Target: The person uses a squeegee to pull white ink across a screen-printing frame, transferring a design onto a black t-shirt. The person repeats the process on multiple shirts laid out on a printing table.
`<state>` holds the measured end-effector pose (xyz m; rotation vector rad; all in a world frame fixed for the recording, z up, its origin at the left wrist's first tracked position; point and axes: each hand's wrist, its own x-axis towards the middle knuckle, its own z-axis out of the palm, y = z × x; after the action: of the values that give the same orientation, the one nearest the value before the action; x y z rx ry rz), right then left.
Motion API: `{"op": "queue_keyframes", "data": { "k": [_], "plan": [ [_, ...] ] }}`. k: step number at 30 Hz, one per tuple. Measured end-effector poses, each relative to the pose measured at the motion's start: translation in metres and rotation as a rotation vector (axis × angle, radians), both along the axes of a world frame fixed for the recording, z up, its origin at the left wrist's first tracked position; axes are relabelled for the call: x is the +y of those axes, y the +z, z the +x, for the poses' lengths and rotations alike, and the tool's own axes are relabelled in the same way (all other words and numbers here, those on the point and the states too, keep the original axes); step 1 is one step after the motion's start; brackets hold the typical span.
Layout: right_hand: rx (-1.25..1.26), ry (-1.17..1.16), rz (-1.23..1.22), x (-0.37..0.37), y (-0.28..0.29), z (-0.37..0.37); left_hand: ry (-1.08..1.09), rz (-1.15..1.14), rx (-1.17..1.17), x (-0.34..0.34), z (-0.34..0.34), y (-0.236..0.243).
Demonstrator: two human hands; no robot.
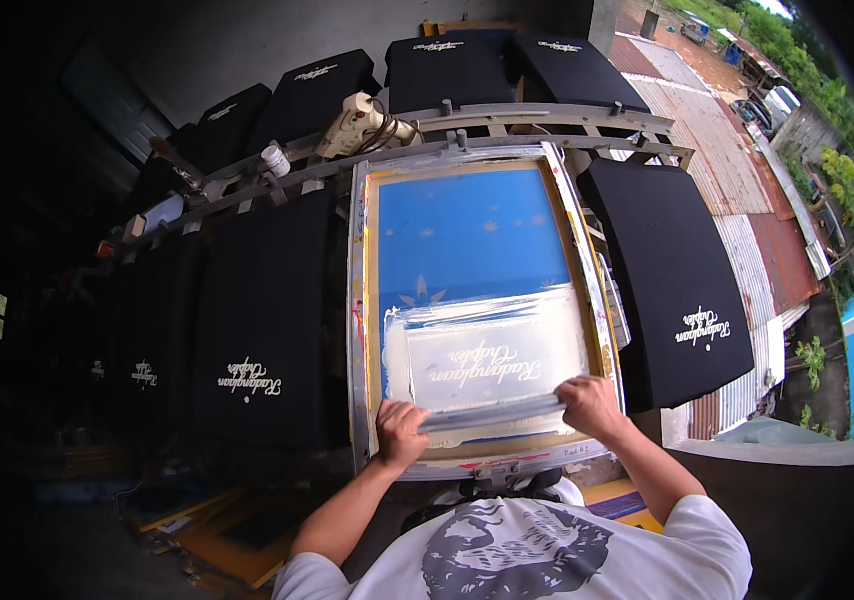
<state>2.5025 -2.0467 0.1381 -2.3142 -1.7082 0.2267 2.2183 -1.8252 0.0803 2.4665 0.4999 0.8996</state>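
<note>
Room: a dim workshop on the left, open on the right to daylight, with rusty corrugated metal roofs and green trees beyond a low grey wall.
Rack: a long curved grey metal rail frame runs across the upper middle, with rows of black fabric-covered printing boards fanned out on either side, several bearing white script prints.
Open room: the board to the right stands just beside the screen with a thin gap; the left boards sit close against the screen's left edge; free space lies only toward the person.
Screen: a rectangular wooden-framed printing screen with blue mesh lies flat over one board, its near half smeared with white ink.
Squeegee: a long grey-bladed squeegee bar lies crosswise on the mesh near the screen's near edge, just below the white script.
Left hand: grip clenched around the squeegee's left end, knuckles up.
Right hand: grip clenched around the squeegee's right end, close to the frame's right side.
Small things: a cream-coloured heat gun and a small white bottle rest on the rail; the gun's cable seems coiled beside it.
Floor: yellow flat frames lie stacked at lower left, too dark to tell more.
</note>
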Motion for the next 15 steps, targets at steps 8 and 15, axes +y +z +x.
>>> {"op": "queue_keyframes", "data": {
  "k": [8,15],
  "plan": [
    [-0.132,-0.09,0.074,0.106,-0.021,0.088,0.108,0.162,-0.136,0.098,0.102,-0.027],
    [-0.037,-0.035,0.26,-0.035,-0.024,-0.037,0.028,0.006,-0.06,-0.033,-0.021,-0.014]
  ]
}}
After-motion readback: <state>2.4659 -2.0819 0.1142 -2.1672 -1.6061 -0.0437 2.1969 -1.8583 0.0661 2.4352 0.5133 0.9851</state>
